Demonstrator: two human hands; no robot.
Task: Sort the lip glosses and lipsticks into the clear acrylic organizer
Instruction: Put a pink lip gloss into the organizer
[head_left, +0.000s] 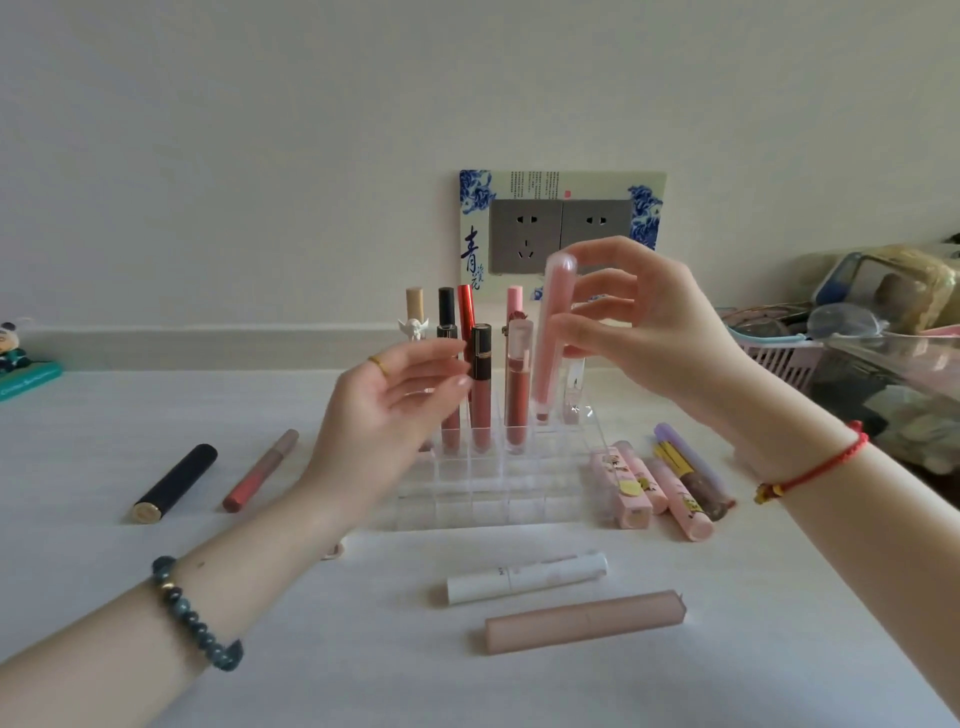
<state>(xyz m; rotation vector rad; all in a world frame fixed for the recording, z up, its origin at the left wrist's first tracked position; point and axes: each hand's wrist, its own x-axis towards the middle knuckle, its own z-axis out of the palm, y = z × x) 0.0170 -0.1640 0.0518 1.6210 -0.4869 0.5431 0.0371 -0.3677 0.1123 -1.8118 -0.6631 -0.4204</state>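
The clear acrylic organizer (498, 493) stands mid-table with several tubes upright in its back rows. My right hand (654, 332) pinches a tall pale pink lip gloss (553, 338) upright, its lower end in a back-right cell. My left hand (384, 415) hovers with relaxed fingers at the organizer's left side and holds nothing. Lying loose on the table are a black lipstick (174, 483), a coral gloss (260, 470), a white tube (527, 577), a dusty pink tube (584, 621) and a cluster of pink and purple tubes (660, 480).
A wall socket (561, 236) with a blue-patterned frame is behind the organizer. A pink basket (779, 358) and clear cluttered containers fill the right edge. A small figurine on a teal box (21, 364) sits far left.
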